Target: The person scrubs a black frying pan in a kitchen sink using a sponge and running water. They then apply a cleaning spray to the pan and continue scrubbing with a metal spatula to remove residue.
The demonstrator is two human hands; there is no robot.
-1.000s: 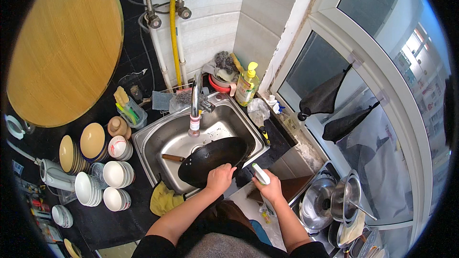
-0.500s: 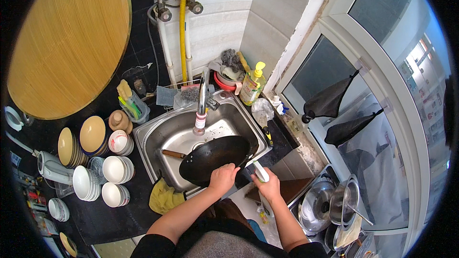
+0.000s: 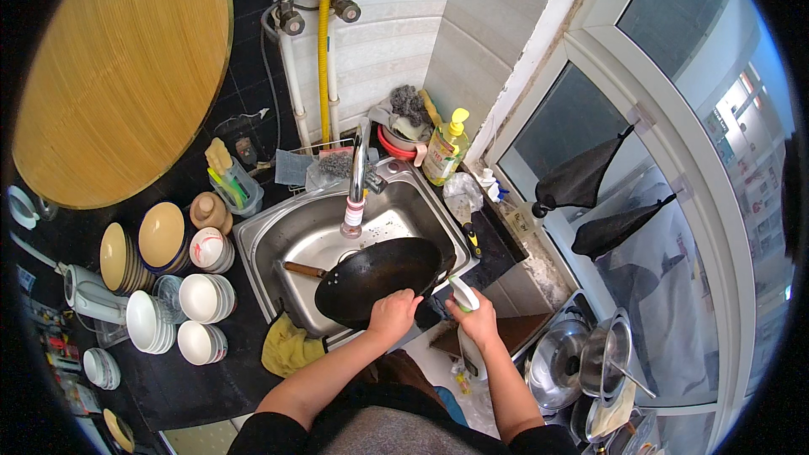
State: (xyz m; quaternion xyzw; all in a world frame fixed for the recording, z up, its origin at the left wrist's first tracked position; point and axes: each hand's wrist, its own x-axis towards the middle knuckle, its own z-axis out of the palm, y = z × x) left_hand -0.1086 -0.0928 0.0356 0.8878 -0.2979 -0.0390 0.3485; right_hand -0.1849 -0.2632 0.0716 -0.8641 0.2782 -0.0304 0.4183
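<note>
A black wok (image 3: 383, 280) rests tilted in the steel sink (image 3: 291, 240), its wooden handle (image 3: 303, 270) pointing left. My left hand (image 3: 393, 312) is closed on the wok's near rim. To its right, my right hand (image 3: 474, 320) is wrapped round the neck of a white spray bottle (image 3: 472, 358) with green on its head. The bottle's nozzle (image 3: 463, 293) stands just off the wok's right side. Part of the bottle is hidden behind my fingers. Above the wok hangs the tap (image 3: 355, 181), and no water shows from it.
Yellow gloves (image 3: 292, 347) hang at the sink's near left corner. Stacked bowls (image 3: 208, 298) crowd the left counter. A pump soap bottle (image 3: 444, 152) and a scraper with a yellow-black handle (image 3: 472, 241) lie along the right edge. Steel pots (image 3: 605, 357) stand at lower right.
My right hand has shifted slightly right and the spray bottle has turned, so more of its head and body shows. My left hand and the wok have hardly moved.
</note>
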